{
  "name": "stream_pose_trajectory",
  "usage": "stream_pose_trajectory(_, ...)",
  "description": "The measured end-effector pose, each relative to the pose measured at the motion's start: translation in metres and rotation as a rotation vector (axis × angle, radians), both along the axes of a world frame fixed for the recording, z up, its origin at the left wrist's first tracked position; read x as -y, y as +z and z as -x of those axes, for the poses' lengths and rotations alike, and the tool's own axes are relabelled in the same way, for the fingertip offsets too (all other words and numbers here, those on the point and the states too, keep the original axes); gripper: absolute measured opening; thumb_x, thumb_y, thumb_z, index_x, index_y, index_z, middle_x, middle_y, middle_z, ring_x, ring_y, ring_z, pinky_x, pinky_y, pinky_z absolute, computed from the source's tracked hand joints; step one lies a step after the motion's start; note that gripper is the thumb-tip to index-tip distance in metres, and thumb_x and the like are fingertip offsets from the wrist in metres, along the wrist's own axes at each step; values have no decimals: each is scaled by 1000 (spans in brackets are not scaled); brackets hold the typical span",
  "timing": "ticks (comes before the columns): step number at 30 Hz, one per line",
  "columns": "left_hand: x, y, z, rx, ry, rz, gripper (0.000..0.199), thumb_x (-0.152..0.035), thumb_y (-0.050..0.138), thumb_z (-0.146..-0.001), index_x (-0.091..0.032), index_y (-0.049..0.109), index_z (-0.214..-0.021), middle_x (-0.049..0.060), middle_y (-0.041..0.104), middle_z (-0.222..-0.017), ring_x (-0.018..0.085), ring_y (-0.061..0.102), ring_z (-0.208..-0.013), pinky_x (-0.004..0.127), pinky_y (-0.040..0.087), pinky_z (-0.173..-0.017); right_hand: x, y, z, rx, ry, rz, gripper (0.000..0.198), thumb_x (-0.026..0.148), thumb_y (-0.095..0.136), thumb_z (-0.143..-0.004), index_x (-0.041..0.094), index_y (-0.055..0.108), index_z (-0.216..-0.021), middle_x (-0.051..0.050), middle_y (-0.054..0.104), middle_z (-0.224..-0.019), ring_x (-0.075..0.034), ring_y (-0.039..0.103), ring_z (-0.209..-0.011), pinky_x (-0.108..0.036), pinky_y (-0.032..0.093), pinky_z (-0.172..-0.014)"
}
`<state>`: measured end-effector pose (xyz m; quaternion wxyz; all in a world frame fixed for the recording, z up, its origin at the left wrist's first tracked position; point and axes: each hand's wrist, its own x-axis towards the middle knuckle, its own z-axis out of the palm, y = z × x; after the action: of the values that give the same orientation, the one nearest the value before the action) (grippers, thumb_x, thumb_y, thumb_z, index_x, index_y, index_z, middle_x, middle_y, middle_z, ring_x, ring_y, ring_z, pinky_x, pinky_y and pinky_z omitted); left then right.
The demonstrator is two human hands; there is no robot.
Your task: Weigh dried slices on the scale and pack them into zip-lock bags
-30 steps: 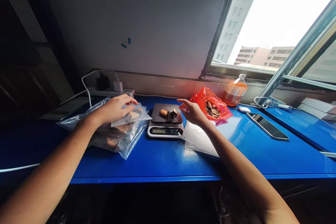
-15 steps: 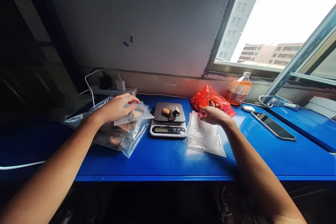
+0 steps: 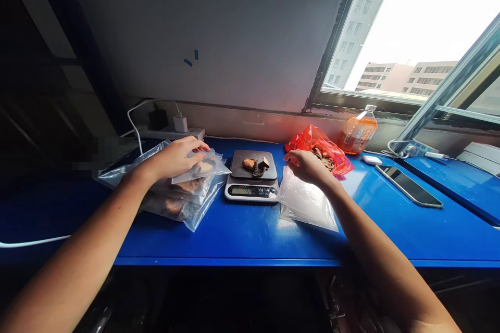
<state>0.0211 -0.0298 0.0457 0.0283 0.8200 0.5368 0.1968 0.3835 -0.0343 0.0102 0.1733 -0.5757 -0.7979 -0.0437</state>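
Note:
My left hand (image 3: 183, 155) lies on a stack of clear plastic bags (image 3: 203, 187) holding brown dried pieces, its fingers loosely stretched over the top bag. My right hand (image 3: 307, 165) hovers between the digital kitchen scale (image 3: 252, 191) and the red plastic bag (image 3: 302, 140), above flat clear bags (image 3: 308, 203). Its fingers are bent towards the scale, slightly apart, with nothing visible in them. On the scale's plate sit a few dried chunks (image 3: 258, 165), one dark and wrinkled, others tan. The display shows small digits. More dried slices (image 3: 323, 156) show in the red bag's opening.
A bottle of orange drink (image 3: 357, 132) stands behind the red bag. To the right lie a white earphone-like case (image 3: 371, 160) and a phone (image 3: 410, 186). A charger (image 3: 180, 124) and its cable are at the back left. The blue table's front edge (image 3: 250, 261) runs below.
My right hand has moved left, from over the clear bags towards the scale. My left hand stays on the bag stack. The view has shifted slightly.

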Motion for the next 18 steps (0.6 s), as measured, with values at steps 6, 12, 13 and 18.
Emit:
stream_pose_trajectory(6,0,-1,0,-8,-4,25,36,-44,44,-86,-26,65,-109,2,62,-118,20,60,-102,27,46,-88,-5,-2,-6,-154,5,-20,20,14,53,-83,18,72,-90,-8,73,-93,-19,67,-82,-29,49,-76)
stream_pose_trajectory(12,-1,-1,0,-14,-5,7,36,-44,45,-85,-25,66,-107,2,64,-113,21,61,-100,27,46,-87,-12,-15,28,-318,405,-77,41,7,55,-81,22,64,-118,-7,66,-120,-20,57,-114,-39,46,-99)
stream_pose_trajectory(13,-2,-1,0,-10,-7,1,36,-44,46,-85,-25,66,-107,3,64,-112,21,61,-100,27,46,-87,-14,-16,31,-307,431,-69,42,7,56,-81,23,64,-119,-7,66,-121,-20,56,-115,-40,45,-99)
stream_pose_trajectory(18,-5,0,5,8,-9,-18,35,-44,46,-84,-26,66,-108,2,64,-113,20,61,-101,25,46,-86,-18,-17,31,-315,394,-32,34,13,61,-81,21,65,-114,-8,68,-113,-21,59,-106,-38,50,-90)
